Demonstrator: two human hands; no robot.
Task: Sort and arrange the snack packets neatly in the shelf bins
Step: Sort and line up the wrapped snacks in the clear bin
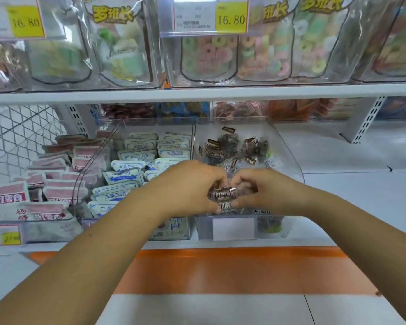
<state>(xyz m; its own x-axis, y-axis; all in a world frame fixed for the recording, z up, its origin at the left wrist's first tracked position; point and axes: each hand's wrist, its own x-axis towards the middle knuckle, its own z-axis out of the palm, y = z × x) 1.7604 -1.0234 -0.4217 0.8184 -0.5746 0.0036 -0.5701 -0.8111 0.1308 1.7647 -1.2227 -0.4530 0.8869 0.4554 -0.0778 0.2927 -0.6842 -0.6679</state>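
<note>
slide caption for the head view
The left hand and right hand pinch dark snack packets over a clear bin beside blue-and-white packets.

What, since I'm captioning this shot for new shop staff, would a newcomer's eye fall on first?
The left hand and right hand meet mid-frame, pinching dark shiny packets over the front of the clear right-hand bin. Left of it lie rows of blue-and-white packets, then pink packets. Above, a yellow 16.80 price tag hangs before bags of pastel ring sweets.
</note>
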